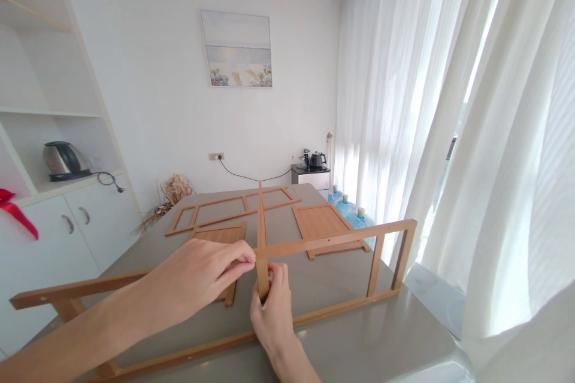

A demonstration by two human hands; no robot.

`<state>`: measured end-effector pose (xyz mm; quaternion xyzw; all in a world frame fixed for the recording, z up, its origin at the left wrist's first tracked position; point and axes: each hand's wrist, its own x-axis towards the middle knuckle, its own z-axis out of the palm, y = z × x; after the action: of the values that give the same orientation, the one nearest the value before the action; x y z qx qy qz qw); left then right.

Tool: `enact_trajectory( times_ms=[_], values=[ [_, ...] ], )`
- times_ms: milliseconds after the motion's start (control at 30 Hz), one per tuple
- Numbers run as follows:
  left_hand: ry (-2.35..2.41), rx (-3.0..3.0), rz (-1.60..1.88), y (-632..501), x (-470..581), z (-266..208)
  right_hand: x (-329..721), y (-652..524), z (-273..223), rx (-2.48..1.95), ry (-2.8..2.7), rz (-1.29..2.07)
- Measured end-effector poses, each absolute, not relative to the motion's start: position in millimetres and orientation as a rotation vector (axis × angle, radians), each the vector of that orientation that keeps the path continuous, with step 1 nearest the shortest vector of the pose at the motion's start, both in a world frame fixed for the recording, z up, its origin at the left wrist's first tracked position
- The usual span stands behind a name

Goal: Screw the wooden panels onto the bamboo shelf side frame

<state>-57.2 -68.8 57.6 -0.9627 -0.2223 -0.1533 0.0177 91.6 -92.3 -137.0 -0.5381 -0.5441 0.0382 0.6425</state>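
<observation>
A long wooden frame (345, 240) with short crosspieces stands on its edge across the near part of the table. A narrow wooden bar (261, 221) meets its upper rail near the middle and reaches away from me. My right hand (276, 308) is closed around the near end of this bar, below the rail. At the joint, my left hand (220, 266) is pinched shut against the rail; whatever sits between its fingertips is hidden. Behind my left hand lies a wooden panel (224, 233), partly covered by it.
Farther back on the grey table (359, 341) lie another wooden frame (220, 210) and a second panel (327, 224) with legs. Dried stalks (176, 191) stand past the far left corner. Water bottles (345, 206) and long curtains (381, 102) line the right side.
</observation>
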Motion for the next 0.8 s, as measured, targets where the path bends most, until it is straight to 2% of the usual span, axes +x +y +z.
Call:
enact_trajectory(
  times_ms=[233,433,800],
  values=[
    [-0.465,-2.822,-0.645,-63.4,-52.0,57.9,90.1,-92.2,-137.1,-1.293,-1.254,-0.006],
    [-0.633,-2.967,-0.634,-64.3,-46.6,54.2,87.6,-90.6,-141.7,-1.408,-1.253,-0.053],
    [-0.544,-3.002,-0.972,-60.8,-49.8,35.4,87.4,-91.4,-136.9,-1.406,-1.231,-0.126]
  ],
)
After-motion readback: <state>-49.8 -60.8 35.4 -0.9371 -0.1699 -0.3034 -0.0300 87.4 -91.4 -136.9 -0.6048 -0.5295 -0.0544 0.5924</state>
